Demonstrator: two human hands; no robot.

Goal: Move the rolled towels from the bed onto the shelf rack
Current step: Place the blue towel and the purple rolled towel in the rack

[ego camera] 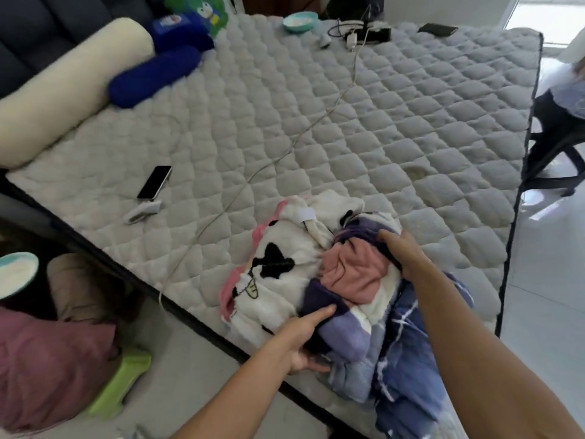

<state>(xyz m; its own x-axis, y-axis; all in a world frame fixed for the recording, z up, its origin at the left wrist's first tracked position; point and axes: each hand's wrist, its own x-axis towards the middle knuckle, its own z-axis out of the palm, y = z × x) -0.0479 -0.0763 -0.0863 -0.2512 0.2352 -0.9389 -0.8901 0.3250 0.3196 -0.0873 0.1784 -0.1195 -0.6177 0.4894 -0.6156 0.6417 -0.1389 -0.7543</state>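
Note:
A heap of towels lies at the near edge of the quilted white bed [316, 122]. A white fluffy towel with black and pink patches [278, 280] is on the left of the heap. Beside it sits a rolled towel in pink, purple and white [351, 280]. A blue striped cloth [408, 359] lies under it and hangs over the bed edge. My left hand [304, 340] grips the near end of the purple and pink towel. My right hand [402, 251] clasps its far end. No shelf rack is in view.
A phone [154, 182] and a white clip [142, 212] lie on the bed's left, with a long white cable [285, 147] across it. A cream bolster [63, 83], blue cushions [152, 77], a bowl [300, 21] and chargers [354, 36] sit farther back. A pink bundle [47, 375] and green stool [120, 381] are on the floor.

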